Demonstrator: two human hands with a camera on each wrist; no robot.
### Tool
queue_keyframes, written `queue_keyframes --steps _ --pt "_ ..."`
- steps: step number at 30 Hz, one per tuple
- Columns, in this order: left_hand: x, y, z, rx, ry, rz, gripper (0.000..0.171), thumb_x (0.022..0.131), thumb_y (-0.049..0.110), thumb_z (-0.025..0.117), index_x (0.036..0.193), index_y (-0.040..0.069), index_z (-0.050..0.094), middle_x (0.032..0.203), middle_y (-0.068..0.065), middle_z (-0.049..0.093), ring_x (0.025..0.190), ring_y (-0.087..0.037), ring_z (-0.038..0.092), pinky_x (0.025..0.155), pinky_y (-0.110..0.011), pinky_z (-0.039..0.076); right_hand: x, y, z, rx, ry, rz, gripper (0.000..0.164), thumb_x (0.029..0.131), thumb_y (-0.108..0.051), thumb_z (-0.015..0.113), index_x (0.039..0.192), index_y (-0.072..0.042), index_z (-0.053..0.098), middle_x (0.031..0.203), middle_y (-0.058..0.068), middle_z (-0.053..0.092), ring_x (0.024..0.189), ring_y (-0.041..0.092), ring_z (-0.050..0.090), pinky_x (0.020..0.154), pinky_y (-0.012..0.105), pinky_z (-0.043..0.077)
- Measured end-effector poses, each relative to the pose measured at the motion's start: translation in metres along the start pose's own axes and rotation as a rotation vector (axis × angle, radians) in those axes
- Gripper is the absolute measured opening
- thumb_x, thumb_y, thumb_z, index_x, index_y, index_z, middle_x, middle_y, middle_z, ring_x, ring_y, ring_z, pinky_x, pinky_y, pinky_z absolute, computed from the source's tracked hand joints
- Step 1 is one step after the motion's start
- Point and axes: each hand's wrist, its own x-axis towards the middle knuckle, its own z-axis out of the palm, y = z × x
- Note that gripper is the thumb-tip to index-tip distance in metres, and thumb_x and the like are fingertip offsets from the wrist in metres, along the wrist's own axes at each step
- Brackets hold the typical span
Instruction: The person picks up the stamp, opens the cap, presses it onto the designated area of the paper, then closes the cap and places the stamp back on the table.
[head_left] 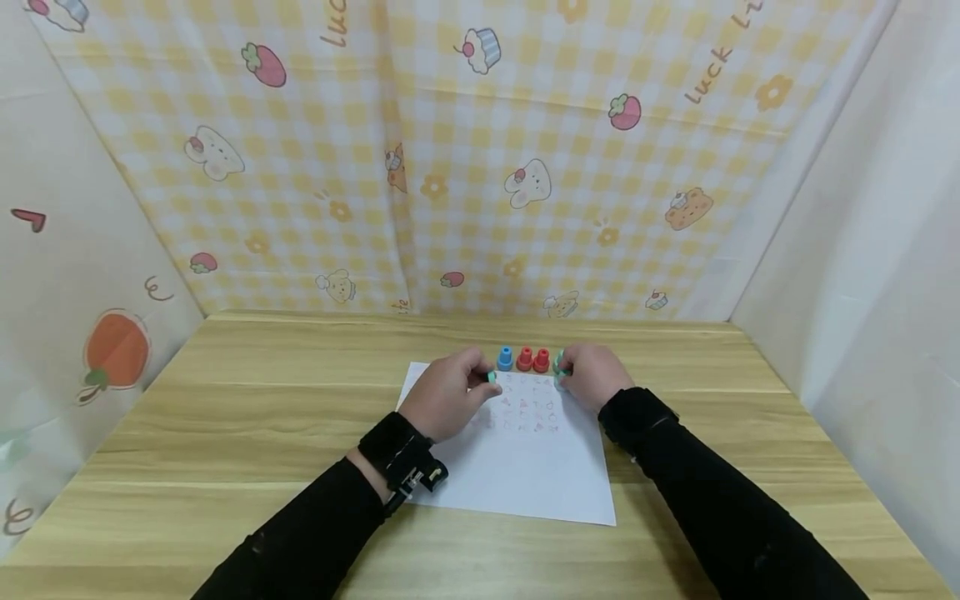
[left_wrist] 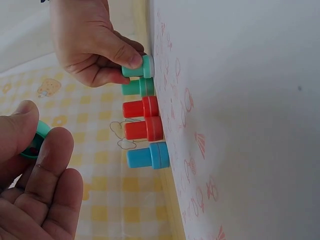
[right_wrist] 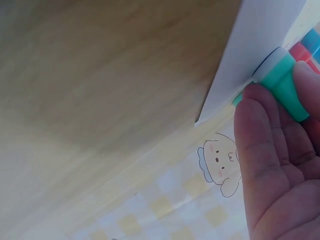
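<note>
My left hand [head_left: 447, 396] is raised over the upper left of a white paper [head_left: 517, 475], pinching a small green cap [left_wrist: 44, 129] between thumb and fingers; its hollow end shows in the left wrist view. At the paper's top right, my right hand [head_left: 596, 377] grips a green toy stamp [right_wrist: 286, 95] between thumb and fingers, its white base down at the sheet. Right behind it stands a second green stamp [left_wrist: 134, 87], capped. Rows of small red printed figures [left_wrist: 200, 144] cover the upper part of the paper.
Two red stamps [head_left: 533, 361] and a blue stamp [head_left: 506, 359] stand upright in a row along the paper's far edge, between my hands. The wooden table [head_left: 262, 417] reaches back to a yellow checked curtain [head_left: 337, 167], with white cloth walls on both sides.
</note>
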Motion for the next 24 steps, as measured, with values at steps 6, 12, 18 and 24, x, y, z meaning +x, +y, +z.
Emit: queue_keyframes --steps 6,12,18,24 --pt "-0.0005 -0.0016 0.0005 0.006 0.002 0.007 0.014 0.097 0.022 0.078 0.101 0.016 0.067 0.09 0.006 0.073 0.079 -0.008 0.063 0.07 -0.027 0.052 0.0009 0.0022 0.0011 -0.004 -0.015 -0.015 0.004 0.092 -0.005 0.079 0.094 -0.008 0.076 0.095 0.006 0.076 0.089 0.023 0.067 0.087 0.043 0.058" --pt "-0.0015 -0.0013 0.0008 -0.002 -0.001 0.016 0.013 0.097 0.02 0.078 0.101 0.014 0.067 0.09 0.004 0.073 0.081 -0.008 0.064 0.072 -0.027 0.053 0.0002 0.0042 0.0 -0.007 -0.019 -0.032 0.006 0.091 -0.004 0.079 0.093 -0.008 0.076 0.095 0.006 0.075 0.088 0.022 0.066 0.087 0.043 0.057" --pt "-0.0018 0.0009 -0.0003 0.007 0.003 0.016 0.013 0.097 0.02 0.078 0.101 0.015 0.067 0.09 0.004 0.074 0.08 -0.008 0.064 0.072 -0.028 0.053 0.0005 0.0037 -0.0002 -0.006 -0.006 -0.029 0.005 0.091 -0.005 0.079 0.094 -0.008 0.076 0.096 0.006 0.076 0.089 0.023 0.066 0.088 0.043 0.057" --pt "-0.0022 0.0012 -0.0009 0.005 0.001 0.02 0.013 0.097 0.02 0.078 0.101 0.014 0.067 0.091 0.004 0.074 0.081 -0.007 0.065 0.074 -0.029 0.054 0.0004 0.003 0.0001 0.004 -0.014 -0.022 0.006 0.09 -0.005 0.079 0.093 -0.008 0.076 0.094 0.006 0.075 0.088 0.023 0.065 0.087 0.042 0.056"
